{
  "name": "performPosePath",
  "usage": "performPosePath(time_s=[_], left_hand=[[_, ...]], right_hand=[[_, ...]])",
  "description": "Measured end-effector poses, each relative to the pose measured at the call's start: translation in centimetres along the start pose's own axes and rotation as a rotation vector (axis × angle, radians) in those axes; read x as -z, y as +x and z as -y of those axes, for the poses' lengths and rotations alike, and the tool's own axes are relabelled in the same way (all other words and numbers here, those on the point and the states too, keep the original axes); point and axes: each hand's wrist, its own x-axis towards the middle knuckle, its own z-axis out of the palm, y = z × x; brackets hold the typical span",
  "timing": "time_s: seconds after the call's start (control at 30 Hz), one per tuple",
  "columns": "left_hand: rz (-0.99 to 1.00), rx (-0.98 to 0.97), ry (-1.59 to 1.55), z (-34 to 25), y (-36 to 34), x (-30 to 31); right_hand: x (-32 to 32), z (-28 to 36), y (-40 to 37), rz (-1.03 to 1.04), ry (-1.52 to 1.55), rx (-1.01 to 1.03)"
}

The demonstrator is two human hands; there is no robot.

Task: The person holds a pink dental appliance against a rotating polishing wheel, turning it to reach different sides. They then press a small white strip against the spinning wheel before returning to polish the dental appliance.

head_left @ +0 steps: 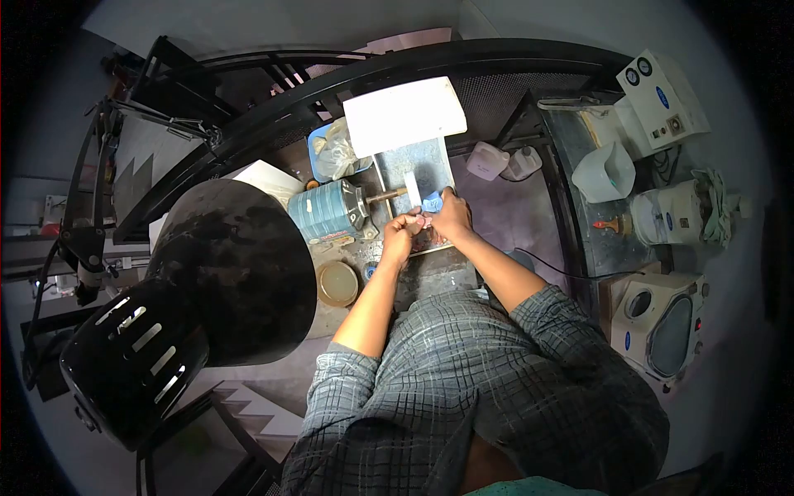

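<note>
Left hand (398, 240) and right hand (452, 218) are grasping a small pinkish piece (427, 221) between their fingers, apparently bracing it from both sides near the white wheel (412, 190).

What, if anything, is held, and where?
Right hand seems to hold a blue piece by its right side. Left hand touches a small pinkish piece; its grip spot is too small to tell.

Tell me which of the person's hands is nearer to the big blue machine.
The left. The left hand is just to the right of the blue machine, slightly lower in the picture; the right hand is farther right, beyond it.
</note>
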Motion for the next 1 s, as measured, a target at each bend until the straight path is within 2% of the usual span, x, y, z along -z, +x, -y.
performPosePath(time_s=[0.07, 0.2, 0.27, 0.3, 0.37, 0.4, 0.43, 0.5, 0.53, 0.57, 0.63, 0.8, 0.9, 0.97, 1.0], left_hand=[[-0.107, 0.229, 0.133, -0.4, -0.4, 0.0], [-0.191, 0.306, 0.087, -0.6, -0.7, 0.2], [-0.197, 0.321, 0.003, -0.8, -0.8, 0.3], [-0.196, 0.322, 0.001, -0.8, -0.8, 0.2], [-0.236, 0.294, -0.067, -0.7, -0.6, 0.0], [-0.235, 0.294, -0.069, -0.6, -0.5, -0.2], [-0.266, 0.284, -0.066, -0.6, -0.2, -0.5], [-0.293, 0.276, -0.060, -0.6, 0.5, -1.1], [-0.298, 0.244, -0.097, -0.5, 1.0, -1.3], [-0.303, 0.212, -0.133, -0.4, 1.4, -1.5], [-0.322, 0.199, -0.167, -0.6, 2.0, -1.9], [-0.399, 0.301, -0.199, -1.3, 3.1, -2.4], [-0.420, 0.320, -0.251, 0.0, 3.8, -1.4], [-0.390, 0.309, -0.286, 0.4, 3.2, -1.1], [-0.363, 0.298, -0.320, 0.5, 3.1, -0.9]], right_hand=[[-0.5, -0.2, 0.9, 0.044, -0.143, -0.024], [-2.3, -2.0, 2.4, -0.021, -0.195, 0.121], [-2.1, -1.1, 1.2, -0.378, -0.092, 0.390], [-1.7, -0.8, 0.7, -0.378, -0.095, 0.390], [0.6, 1.4, -0.8, 0.165, 0.168, -0.056], [-3.3, -2.4, 1.2, 0.231, 0.261, -0.069], [-2.9, -2.3, 0.9, 0.229, 0.259, -0.071], [-2.3, -2.1, 0.4, 0.405, 0.604, -0.068], [-2.8, -2.0, 0.5, 0.278, 0.724, 0.103], [-2.8, -2.2, 0.9, 0.276, 0.726, 0.103], [-2.7, -2.4, 1.8, 0.305, 0.584, 0.027], [-2.3, -1.4, 2.8, 0.321, 0.739, -0.093], [-1.4, -0.4, 2.6, 0.297, 0.593, -0.081], [-1.3, -0.6, 2.2, 0.231, 0.406, 0.061], [-1.3, -0.6, 2.3, 0.231, 0.406, 0.063]])
